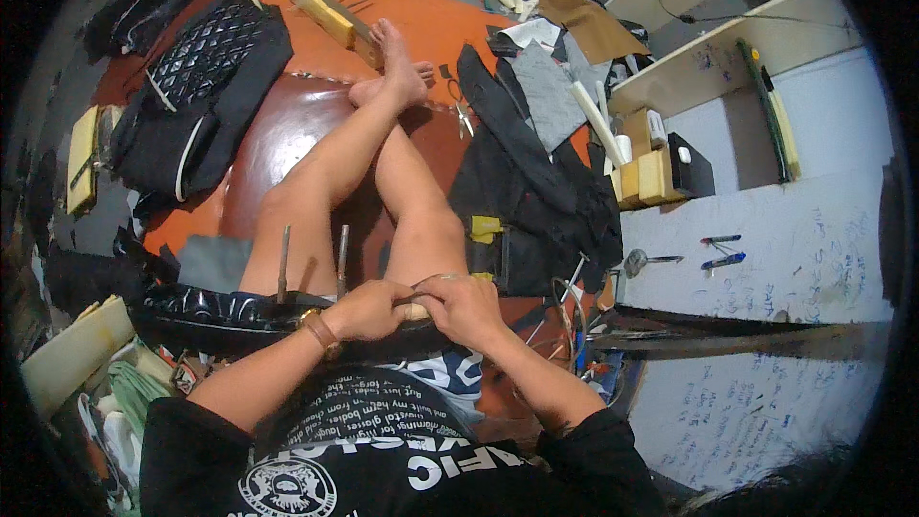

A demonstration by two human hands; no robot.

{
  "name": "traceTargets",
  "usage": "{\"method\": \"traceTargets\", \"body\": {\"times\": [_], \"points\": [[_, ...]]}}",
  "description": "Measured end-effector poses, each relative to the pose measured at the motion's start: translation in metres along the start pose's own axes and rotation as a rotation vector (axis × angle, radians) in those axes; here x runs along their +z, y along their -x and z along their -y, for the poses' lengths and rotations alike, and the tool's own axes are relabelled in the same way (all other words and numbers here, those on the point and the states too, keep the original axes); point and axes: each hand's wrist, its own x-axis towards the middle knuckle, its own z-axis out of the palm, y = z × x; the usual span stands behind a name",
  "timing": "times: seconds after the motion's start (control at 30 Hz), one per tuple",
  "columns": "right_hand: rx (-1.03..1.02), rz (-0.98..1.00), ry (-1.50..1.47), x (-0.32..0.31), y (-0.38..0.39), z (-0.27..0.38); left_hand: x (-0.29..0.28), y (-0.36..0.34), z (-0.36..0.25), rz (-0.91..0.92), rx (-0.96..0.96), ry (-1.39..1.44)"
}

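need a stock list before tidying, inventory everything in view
padded piece: one, black, lower middle
metal rods: two, grey, at padded piece
quilted cover: one, black, upper left
foam block: one, yellow, far left
scissors: one pair, silver, upper middle
fabric heap: one, mixed, upper right
pens: two or more, blue, dark, right
panels: several, white, right
clutter: uncountable, mixed, lower left
wristband: one, brown, lower middle
legs: two, bare, centre
left fingers: one set, bare, on padded piece
right fingers: one set, bare, on padded piece

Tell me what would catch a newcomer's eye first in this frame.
Probably the black padded piece across the lap, two metal rods jutting from it, left hand and right hand meeting toward its right end. Then the quilted black cover at upper left.
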Motion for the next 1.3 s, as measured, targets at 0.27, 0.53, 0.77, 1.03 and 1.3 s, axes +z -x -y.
{"method": "traceTargets", "body": {"times": [0.27,0.53,0.77,1.03,1.3], "points": [[0.023,0.405,-0.458,-0.034,-0.015,-0.04,0.005,0.0,-0.005,-0.094,0.025,-0.082],[-0.053,0.632,-0.412,-0.045,-0.009,-0.061,0.007,0.003,-0.008,-0.115,-0.037,-0.081],[-0.163,0.553,-0.404,-0.023,-0.015,-0.066,0.009,0.01,-0.007,-0.184,-0.056,-0.126],[-0.149,0.569,-0.52,-0.008,-0.026,-0.071,0.006,0.011,-0.008,-0.175,-0.072,-0.092],[-0.172,0.415,-0.498,0.01,-0.025,-0.07,0.009,0.004,0.008,-0.171,-0.024,-0.158]]}}
